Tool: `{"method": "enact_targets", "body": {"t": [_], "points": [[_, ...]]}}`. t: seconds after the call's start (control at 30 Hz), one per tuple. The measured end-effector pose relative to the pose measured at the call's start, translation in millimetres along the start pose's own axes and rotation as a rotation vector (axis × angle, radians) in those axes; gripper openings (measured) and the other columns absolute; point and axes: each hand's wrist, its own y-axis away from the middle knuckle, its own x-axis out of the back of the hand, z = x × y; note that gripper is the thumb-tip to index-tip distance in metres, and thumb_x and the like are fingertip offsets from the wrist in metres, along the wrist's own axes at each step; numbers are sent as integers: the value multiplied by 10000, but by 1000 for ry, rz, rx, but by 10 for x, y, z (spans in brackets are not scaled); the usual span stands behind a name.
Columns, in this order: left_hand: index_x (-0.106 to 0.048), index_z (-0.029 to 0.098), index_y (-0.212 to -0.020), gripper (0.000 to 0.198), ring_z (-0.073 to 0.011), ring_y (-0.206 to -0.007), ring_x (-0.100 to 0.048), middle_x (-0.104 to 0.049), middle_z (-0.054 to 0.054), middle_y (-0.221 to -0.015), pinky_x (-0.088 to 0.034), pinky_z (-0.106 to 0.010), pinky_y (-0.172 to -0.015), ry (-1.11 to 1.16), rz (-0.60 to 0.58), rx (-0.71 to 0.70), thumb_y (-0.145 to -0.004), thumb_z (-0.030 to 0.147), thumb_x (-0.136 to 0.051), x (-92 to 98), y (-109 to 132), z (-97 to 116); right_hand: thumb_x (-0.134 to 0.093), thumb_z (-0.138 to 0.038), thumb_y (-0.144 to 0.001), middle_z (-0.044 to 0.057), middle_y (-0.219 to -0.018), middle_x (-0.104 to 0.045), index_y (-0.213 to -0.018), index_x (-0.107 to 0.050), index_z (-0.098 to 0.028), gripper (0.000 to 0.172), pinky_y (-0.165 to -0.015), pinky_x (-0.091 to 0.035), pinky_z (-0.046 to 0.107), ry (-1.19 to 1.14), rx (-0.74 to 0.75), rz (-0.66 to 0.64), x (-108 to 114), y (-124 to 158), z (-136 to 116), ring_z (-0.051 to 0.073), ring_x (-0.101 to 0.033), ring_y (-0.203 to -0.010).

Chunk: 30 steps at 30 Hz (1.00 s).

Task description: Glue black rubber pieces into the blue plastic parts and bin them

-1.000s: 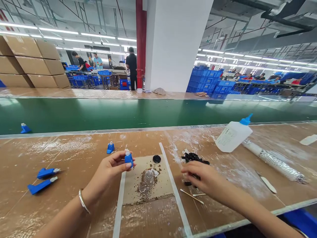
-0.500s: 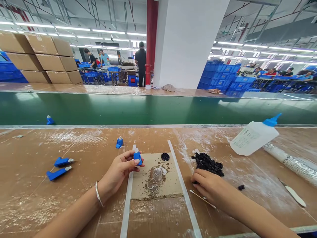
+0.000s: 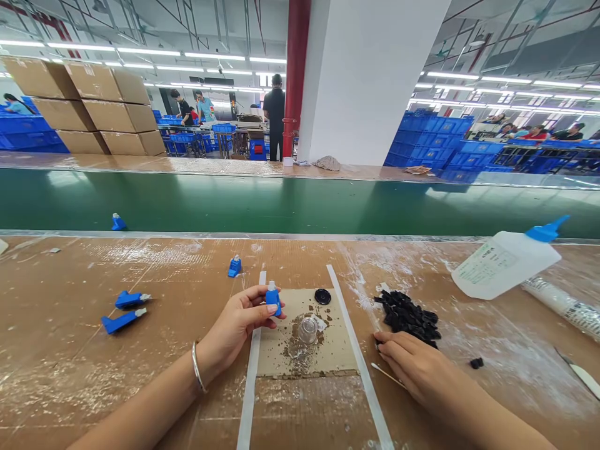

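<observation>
My left hand [image 3: 248, 315] is closed, pinching a small blue plastic part [image 3: 274, 302] with a whitish tip pointing up, above the left edge of a cardboard pad. My right hand [image 3: 412, 359] lies low on the table at the near side of a heap of small black pieces [image 3: 407, 317]. Its thumb and fingers are pressed together; a bit of black shows at the fingertips, mostly hidden. A cotton swab [image 3: 388, 375] lies beside this hand. Between the hands, a small clear cup [image 3: 308, 330] stands on the wet, speckled cardboard pad [image 3: 276, 356], near a round black cap [image 3: 322, 296].
Blue parts lie on the table at left [image 3: 122, 321] and behind my left hand [image 3: 235, 266]; another [image 3: 119, 222] sits on the green conveyor belt [image 3: 234, 203]. At right are a tilted white bottle [image 3: 504, 265], a plastic-wrapped roll [image 3: 562, 306] and a blade tool [image 3: 581, 378]. People work beyond.
The view has turned slightly left. The blue part on the belt has moved right. My right hand's fingertips have drawn slightly away from the black heap. My left hand still holds the blue part.
</observation>
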Motion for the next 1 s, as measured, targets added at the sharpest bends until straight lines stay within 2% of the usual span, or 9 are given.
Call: {"method": "enact_targets", "body": {"t": [0.07, 0.17, 0.27, 0.4, 0.53, 0.87, 1.0], "points": [[-637, 159, -945, 290, -157, -789, -633, -655, -46, -861, -470, -237, -660, -4, 1, 4, -687, 232, -747, 3, -3, 1, -346, -137, -941, 114, -940, -658, -885, -573, -186, 239, -689, -574, 423, -41, -57, -16, 43, -41, -8, 265, -642, -828], [-633, 157, -970, 326, -156, -791, -638, -660, -47, -871, -467, -234, -667, 0, 0, 14, -678, 239, -753, 8, -4, 2, -418, -160, -903, 82, -931, -644, -1006, -561, -207, 182, -691, -544, 395, -194, -194, -39, 145, -159, -74, 246, -624, -818], [-631, 159, -976, 334, -151, -798, -640, -655, -38, -863, -462, -228, -670, 1, 0, 16, -676, 240, -754, 11, -3, -1, -491, -185, -875, 45, -951, -635, -1099, -511, -230, 229, -714, -515, 350, -415, -291, 2, 227, -376, -230, 205, -596, -803], [-634, 160, -967, 316, -142, -795, -634, -641, -27, -857, -454, -224, -668, 1, -11, 9, -683, 240, -747, 17, -5, -15, -528, -126, -851, 9, -1014, -617, -1133, -476, -262, 318, -789, -467, 332, -595, -162, 12, 231, -759, -468, 180, -550, -860], [-631, 154, -967, 309, -140, -790, -626, -642, -36, -870, -452, -229, -671, 6, -13, 8, -689, 239, -737, 23, -4, -34, -559, -28, -811, 14, -1034, -592, -1150, -477, -247, 411, -828, -436, 334, -588, -68, -76, 192, -1022, -563, 188, -525, -947], [-648, 157, -994, 320, -153, -830, -617, -665, -52, -881, -440, -238, -697, 28, -35, 20, -697, 239, -733, -6, 25, -68, -551, 4, -821, 50, -1035, -596, -1198, -470, -193, 432, -835, -444, 399, -465, -18, -197, 166, -1106, -556, 231, -502, -981], [-664, 157, -977, 330, -125, -784, -567, -658, -43, -886, -424, -234, -688, 13, -20, 13, -671, 242, -751, -16, 22, -72, -551, 15, -808, 51, -1029, -614, -1203, -479, -183, 447, -814, -448, 407, -449, 5, -216, 194, -1135, -566, 244, -495, -963]]}}
